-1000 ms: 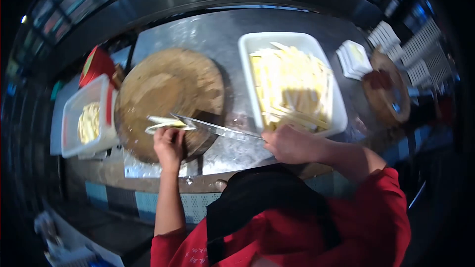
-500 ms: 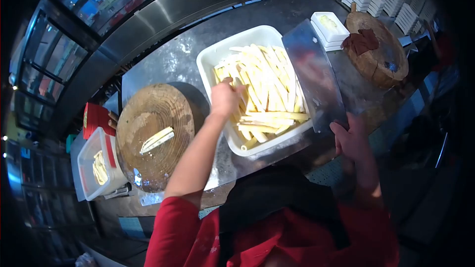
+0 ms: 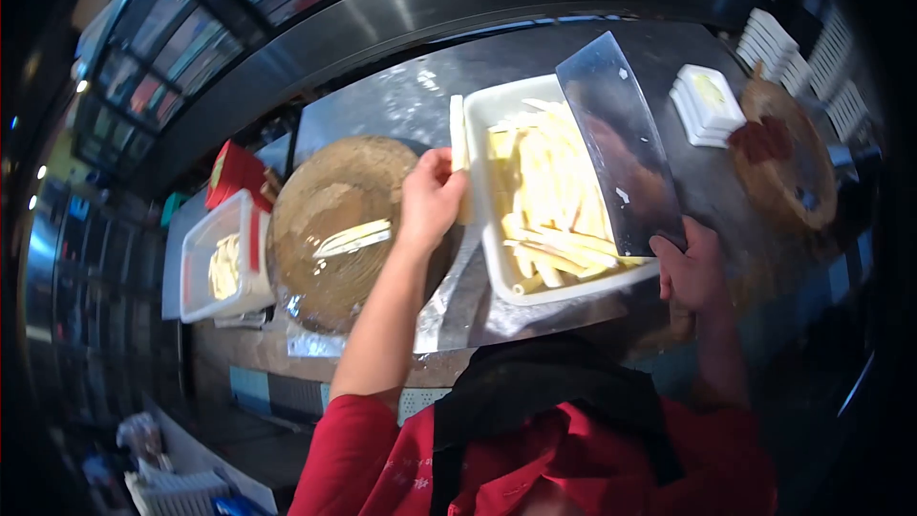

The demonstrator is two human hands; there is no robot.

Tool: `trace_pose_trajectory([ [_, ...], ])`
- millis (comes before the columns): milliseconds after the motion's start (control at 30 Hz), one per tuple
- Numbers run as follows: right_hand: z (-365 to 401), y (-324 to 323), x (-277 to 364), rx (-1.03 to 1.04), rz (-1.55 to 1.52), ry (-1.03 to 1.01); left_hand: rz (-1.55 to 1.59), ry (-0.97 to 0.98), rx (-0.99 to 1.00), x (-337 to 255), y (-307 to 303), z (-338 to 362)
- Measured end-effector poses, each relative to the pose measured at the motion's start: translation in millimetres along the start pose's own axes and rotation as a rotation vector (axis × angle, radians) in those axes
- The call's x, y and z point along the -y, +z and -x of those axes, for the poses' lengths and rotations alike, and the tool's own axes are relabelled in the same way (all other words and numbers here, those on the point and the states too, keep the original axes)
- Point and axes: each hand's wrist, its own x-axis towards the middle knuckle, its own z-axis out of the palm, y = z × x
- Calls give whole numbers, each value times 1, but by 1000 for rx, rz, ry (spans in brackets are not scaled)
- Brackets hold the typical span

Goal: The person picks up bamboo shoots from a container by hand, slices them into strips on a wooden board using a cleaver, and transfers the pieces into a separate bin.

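Observation:
My left hand [image 3: 430,203] is closed around a pale, whitish-yellow stalk [image 3: 458,129] that stands up from my fingers, beside the left rim of a white tub [image 3: 492,250]. Many similar long stalks [image 3: 549,177] fill the tub. In my right hand [image 3: 690,266] is the handle of a broad-bladed cleaver [image 3: 621,148], its blade tilted up over the tub's right side with small pale bits stuck to it. To the left of my left hand sits a round wooden chopping block [image 3: 368,172], with cut stalk pieces [image 3: 353,239] lying on it.
A clear plastic container [image 3: 196,268] with cut pieces stands left of the block, near a red box [image 3: 235,174]. Stacked white dishes [image 3: 707,105] and a second wooden block [image 3: 798,167] with a dark red cloth [image 3: 761,139] are at the right.
My left hand has come out of the tub, leftward toward the block, with a stalk in it. The cleaver stays in my right hand above the tub's right side. The view has shifted.

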Motion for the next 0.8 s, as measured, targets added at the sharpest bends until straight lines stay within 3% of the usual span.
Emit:
trace_pose_trajectory([
  [67, -12, 21, 8, 100, 16, -40, -343, 129, -101, -20, -60, 34],
  [133, -22, 48, 15, 251, 53, -5, -902, 472, -108, -10, -118, 66],
  [200, -33, 83, 26, 376, 131, -32, -1183, 524, -125, 4, -148, 97],
  [267, -39, 120, 42, 546, 268, 100, -1190, 453, -110, 30, -165, 119],
  [333, -56, 155, 29, 710, 384, -318, -1179, 387, -134, 54, -170, 134],
  [400, -57, 184, 52, 752, 639, -574, -1114, 390, -251, 69, -167, 143],
  [567, -61, 221, 72, 937, 897, -698, -947, 468, -429, 83, -162, 150],
  [700, -58, 209, 77, 975, 985, -771, -868, 478, -469, 87, -162, 149],
  [800, -51, 206, 96, 1061, 1099, -606, -846, 462, -476, 84, -163, 147],
])
